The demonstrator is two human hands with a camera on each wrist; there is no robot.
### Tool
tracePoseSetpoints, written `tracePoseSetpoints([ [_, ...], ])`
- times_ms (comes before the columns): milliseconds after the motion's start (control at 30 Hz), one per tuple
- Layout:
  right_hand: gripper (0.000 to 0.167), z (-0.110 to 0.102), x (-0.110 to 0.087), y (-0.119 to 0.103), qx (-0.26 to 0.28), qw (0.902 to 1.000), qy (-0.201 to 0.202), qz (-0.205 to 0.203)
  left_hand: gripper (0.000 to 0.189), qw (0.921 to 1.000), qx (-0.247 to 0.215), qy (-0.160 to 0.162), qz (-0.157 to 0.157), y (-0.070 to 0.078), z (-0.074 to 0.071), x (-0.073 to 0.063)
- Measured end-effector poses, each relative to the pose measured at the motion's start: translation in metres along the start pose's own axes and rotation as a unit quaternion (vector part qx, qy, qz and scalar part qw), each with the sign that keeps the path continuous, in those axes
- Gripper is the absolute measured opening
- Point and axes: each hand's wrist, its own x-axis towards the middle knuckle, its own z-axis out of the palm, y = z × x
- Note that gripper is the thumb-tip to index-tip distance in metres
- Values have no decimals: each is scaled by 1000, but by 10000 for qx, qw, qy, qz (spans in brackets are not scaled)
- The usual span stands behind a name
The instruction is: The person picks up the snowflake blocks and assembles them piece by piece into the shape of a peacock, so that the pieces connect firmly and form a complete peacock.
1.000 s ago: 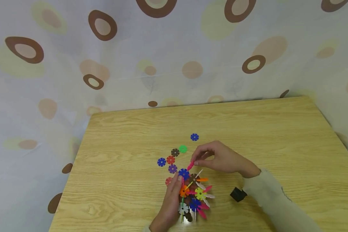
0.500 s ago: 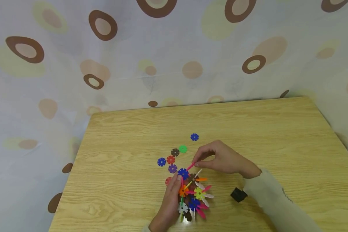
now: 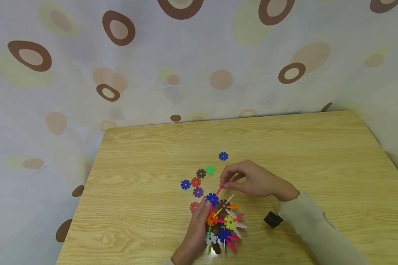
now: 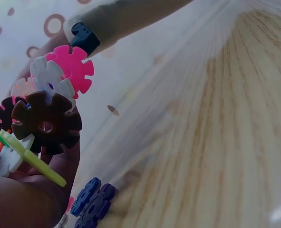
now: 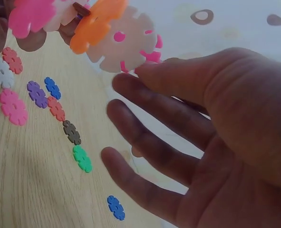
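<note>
My left hand point(image 3: 195, 232) grips a cluster of notched plastic discs, slotted together at many angles. In the head view it includes a yellow disc point(image 3: 229, 224), an orange disc point(image 3: 210, 221) and a blue disc point(image 3: 212, 195) near the left fingertips. Above that blue disc, my right hand point(image 3: 252, 182) pinches a pink disc point(image 3: 220, 189) between thumb and index finger, its lower edge right at the blue one. The right wrist view has the pinched disc mostly behind a whitish disc point(image 5: 135, 28); the other fingers spread loosely. A dark brown disc point(image 4: 31, 116) faces the left wrist camera.
Loose discs lie on the wooden table point(image 3: 126, 176) beyond the left hand: blue point(image 3: 223, 154), green point(image 3: 210, 168), dark brown point(image 3: 201, 171), red, purple and others. A black device point(image 3: 273, 219) sits at the right cuff. Patterned cloth point(image 3: 185, 44) hangs behind.
The pink disc in the right hand has turned from nearly flat-on to more edge-on at the blue disc. Both hands stay almost in place; the loose discs have not moved.
</note>
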Motion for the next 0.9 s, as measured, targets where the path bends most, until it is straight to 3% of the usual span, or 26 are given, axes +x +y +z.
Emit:
tracePoseSetpoints([
  [100,9,0,0,-1,61,9999,-157,21,84,9998,-133,-128,26,-19,-11,9],
  [233,9,1,1,0,-57,9998,-4,-171,85,9992,-333,-237,24,-46,-23,24],
  [333,8,2,2,1,-104,9995,107,-282,84,9986,-456,-251,4,-52,-25,28],
  [467,5,2,1,1,-152,9995,91,-247,86,9975,-672,-166,-104,-44,-22,22],
  [600,4,-1,1,0,-163,9998,-22,-151,93,9982,-566,-215,-26,-21,-13,8],
  [700,4,-2,2,0,-60,9998,-115,-127,89,9987,-433,-268,-27,-7,-7,1],
  [900,3,0,3,3,142,9998,-123,-74,82,9984,-452,11,-348,2,-1,-1],
])
